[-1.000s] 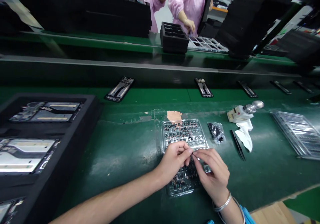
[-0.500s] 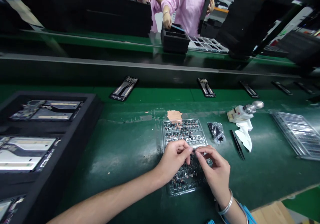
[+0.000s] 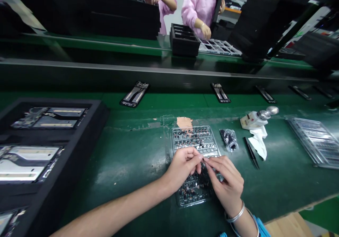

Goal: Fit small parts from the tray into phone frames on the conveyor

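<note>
Both hands meet over a clear plastic tray that carries rows of small dark electronic parts with coppery bits. My left hand is closed in a pinch of thumb and forefinger. Fingertip to fingertip with it, my right hand also pinches. A tiny dark part sits between the two sets of fingertips, mostly hidden by them. My wrists and fingers cover the middle of the tray. A metal bangle and a blue band circle my right wrist.
Right of the tray lie a small plastic bag, black tweezers, a white wipe, a pump bottle and stacked clear trays. Opened phones line the back. A black foam tray holds more phones. Co-workers in pink stand opposite.
My right hand has shifted slightly left, its fingertips tighter against my left ones. The phones at the back have slid a little right. A co-worker's hand has moved from the black box to the pale frame.
</note>
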The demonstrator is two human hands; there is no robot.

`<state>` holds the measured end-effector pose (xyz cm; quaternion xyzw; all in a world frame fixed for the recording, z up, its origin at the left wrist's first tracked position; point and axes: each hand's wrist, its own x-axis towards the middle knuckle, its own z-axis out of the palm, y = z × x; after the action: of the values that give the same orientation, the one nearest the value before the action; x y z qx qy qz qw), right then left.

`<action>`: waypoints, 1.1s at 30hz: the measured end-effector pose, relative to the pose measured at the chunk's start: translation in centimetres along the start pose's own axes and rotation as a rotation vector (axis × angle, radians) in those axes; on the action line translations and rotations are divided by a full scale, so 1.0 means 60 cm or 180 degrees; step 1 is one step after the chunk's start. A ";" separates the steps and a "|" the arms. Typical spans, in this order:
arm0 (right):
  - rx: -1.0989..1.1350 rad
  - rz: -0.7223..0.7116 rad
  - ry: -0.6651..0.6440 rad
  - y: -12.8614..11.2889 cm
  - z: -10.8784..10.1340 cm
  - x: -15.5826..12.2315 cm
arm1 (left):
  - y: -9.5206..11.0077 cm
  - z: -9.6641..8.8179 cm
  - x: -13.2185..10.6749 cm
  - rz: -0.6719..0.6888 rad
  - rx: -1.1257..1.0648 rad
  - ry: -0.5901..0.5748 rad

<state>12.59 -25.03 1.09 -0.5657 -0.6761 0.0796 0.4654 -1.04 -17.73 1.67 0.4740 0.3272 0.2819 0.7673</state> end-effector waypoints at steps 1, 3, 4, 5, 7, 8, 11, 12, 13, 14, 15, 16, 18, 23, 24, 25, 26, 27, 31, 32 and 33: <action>0.0019 -0.0006 0.0006 -0.001 0.000 0.000 | 0.000 0.000 0.000 0.0013 -0.0028 -0.0013; 0.0118 0.0134 0.0015 -0.003 -0.001 0.000 | -0.002 -0.001 0.001 0.0091 -0.0075 -0.0041; 0.0194 0.0272 0.0041 -0.004 -0.001 0.000 | -0.004 -0.002 0.001 0.0135 -0.0092 -0.0057; 0.0280 0.0434 0.0084 -0.005 -0.001 -0.001 | -0.005 -0.002 0.002 0.0174 -0.0104 -0.0069; 0.0426 0.0742 0.0179 -0.007 -0.001 -0.002 | -0.007 -0.003 0.002 0.0238 -0.0109 -0.0089; 0.0462 0.0849 0.0208 -0.008 -0.001 -0.003 | -0.008 -0.003 0.002 0.0261 -0.0102 -0.0098; 0.0483 0.0958 0.0226 -0.009 0.000 -0.003 | -0.007 -0.002 0.002 0.0302 -0.0053 -0.0090; 0.0478 0.0950 0.0224 -0.009 0.000 -0.003 | -0.006 -0.001 0.002 0.0302 -0.0038 -0.0086; 0.0481 0.0934 0.0222 -0.009 0.000 -0.002 | -0.005 -0.001 0.002 0.0301 -0.0032 -0.0086; 0.0490 0.0917 0.0214 -0.010 0.000 -0.002 | -0.004 -0.001 0.002 0.0301 -0.0034 -0.0088; 0.0499 0.0901 0.0208 -0.010 0.000 -0.001 | -0.004 -0.001 0.002 0.0305 -0.0041 -0.0089; 0.0504 0.0892 0.0197 -0.010 0.000 -0.001 | -0.003 -0.001 0.002 0.0308 -0.0053 -0.0090; 0.0522 0.0880 0.0167 -0.009 -0.001 0.000 | -0.002 -0.001 0.001 0.0316 -0.0075 -0.0098; 0.0541 0.0875 0.0166 -0.010 0.001 0.001 | -0.002 -0.002 0.001 0.0327 -0.0087 -0.0122; 0.0542 0.0896 0.0178 -0.011 0.002 0.001 | -0.003 -0.001 0.001 0.0327 -0.0079 -0.0127; 0.0540 0.0916 0.0184 -0.013 0.003 0.001 | -0.003 -0.001 0.002 0.0323 -0.0071 -0.0136; 0.0528 0.0930 0.0183 -0.015 0.004 0.001 | -0.004 -0.001 0.002 0.0319 -0.0065 -0.0148; 0.0490 0.0932 0.0177 -0.016 0.003 0.001 | -0.005 0.000 0.002 0.0313 -0.0065 -0.0157; -0.0139 0.1021 0.0156 0.009 -0.028 0.000 | -0.007 0.000 0.002 0.0168 -0.0145 -0.0156; -0.0467 0.1160 0.0239 0.026 -0.046 0.001 | -0.007 0.000 0.001 0.0116 -0.0181 -0.0169; -0.0808 0.1333 0.0365 0.046 -0.067 0.002 | -0.007 0.000 0.001 0.0071 -0.0215 -0.0183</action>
<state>17.43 -25.66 1.63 -0.7509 -0.5213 0.0565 0.4016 -0.97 -17.84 1.30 0.4594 0.2900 0.2876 0.7888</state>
